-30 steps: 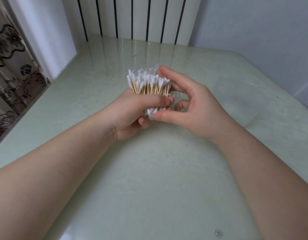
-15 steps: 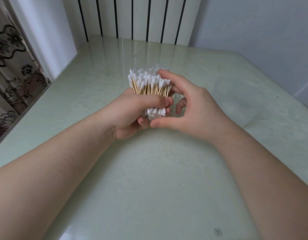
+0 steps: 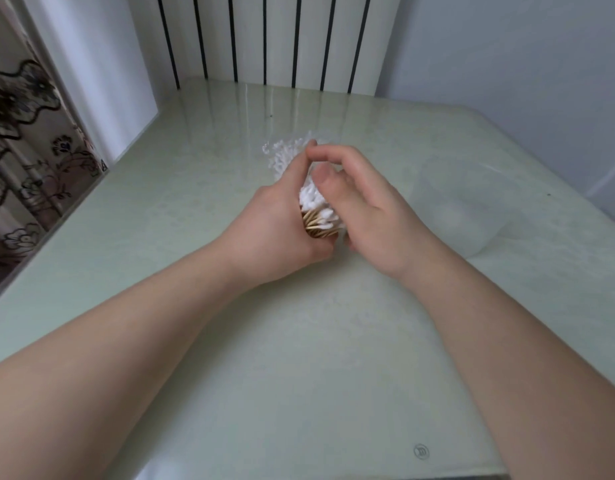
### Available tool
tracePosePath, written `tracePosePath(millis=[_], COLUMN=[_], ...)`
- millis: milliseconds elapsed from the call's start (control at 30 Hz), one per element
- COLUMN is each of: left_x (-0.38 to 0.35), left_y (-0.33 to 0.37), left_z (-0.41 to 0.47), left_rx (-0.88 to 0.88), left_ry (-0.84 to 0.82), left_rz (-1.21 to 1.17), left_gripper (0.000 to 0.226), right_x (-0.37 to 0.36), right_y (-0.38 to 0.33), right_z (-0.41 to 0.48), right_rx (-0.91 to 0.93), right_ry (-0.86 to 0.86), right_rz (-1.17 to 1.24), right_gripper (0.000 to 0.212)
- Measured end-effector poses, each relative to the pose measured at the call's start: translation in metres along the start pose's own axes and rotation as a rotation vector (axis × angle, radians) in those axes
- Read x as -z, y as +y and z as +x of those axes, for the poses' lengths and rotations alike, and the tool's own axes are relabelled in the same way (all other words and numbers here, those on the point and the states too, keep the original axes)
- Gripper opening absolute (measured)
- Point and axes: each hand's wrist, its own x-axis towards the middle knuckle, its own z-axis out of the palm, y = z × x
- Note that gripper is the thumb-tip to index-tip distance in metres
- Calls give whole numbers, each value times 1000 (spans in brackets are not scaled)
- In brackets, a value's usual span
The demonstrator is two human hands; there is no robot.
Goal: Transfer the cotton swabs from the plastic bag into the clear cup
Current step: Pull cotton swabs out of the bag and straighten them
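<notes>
The wooden-stemmed, white-tipped cotton swabs (image 3: 316, 206) sit as one thick bundle between my fingers, and the crinkled thin clear plastic bag (image 3: 282, 152) shows around their far tips, just beyond my fingertips. The clear cup (image 3: 455, 209) stands on the pale green glossy table (image 3: 299, 358) to the right of my fingers, apart from them and too blurred to show its inside. My left hand (image 3: 278, 223) grips the bundle from the left. My right hand (image 3: 372, 209) curls over it, thumb on the white tips, forefinger at the bag's far end.
</notes>
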Motion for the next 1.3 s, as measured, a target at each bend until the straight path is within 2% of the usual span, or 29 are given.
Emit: tracePosePath(millis=[100, 233, 333, 400, 467, 633, 767, 833, 933, 1033, 1100, 1200, 1300], left_x=[-1, -2, -2, -1, -2, -6, -5, -2, 1, 4, 7, 10, 11], left_y=[-1, 0, 1, 2, 3, 8, 1, 0, -1, -3, -3, -4, -5], left_z=[0, 0, 1, 1, 0, -2, 0, 1, 2, 4, 6, 7, 7], left_rx=[27, 40, 57, 33, 11, -28, -30, -44, -30, -6, 18, 84, 130], left_ry=[-4, 4, -5, -18, -30, -60, -76, -54, 24, 31, 8, -38, -83], left_rz=[-2, -3, 14, 50, 45, -2, -1, 31, 69, -116, -280, -376, -422], left_gripper=[116, 119, 123, 126, 133, 141, 137, 130, 110, 62, 40, 23, 14], right_x=[-2, -2, 0, 0, 1, 7, 5, 4, 4, 4, 7, 12, 13], right_y=[6, 10, 5, 3, 2, 2, 3, 2, 3, 4, 4, 3, 6], right_z=[4, 6, 1, -1, 0, 0, -1, -1, -1, 2, 4, 8, 10], right_rx=[-32, -103, -52, 55, 115, 84, 87, 126, 134, 81, 68, 32, -1], right_ry=[-9, 5, -32, -33, 29, 57, 83, 110, 121, 124, 180, 276, 296], right_rz=[76, 78, -22, -204, -347, -340, -399, -353, -229, 5, 185, 290, 250], right_gripper=[31, 49, 56, 62, 57, 30, 48, 49, 40, 38, 24, 13, 18])
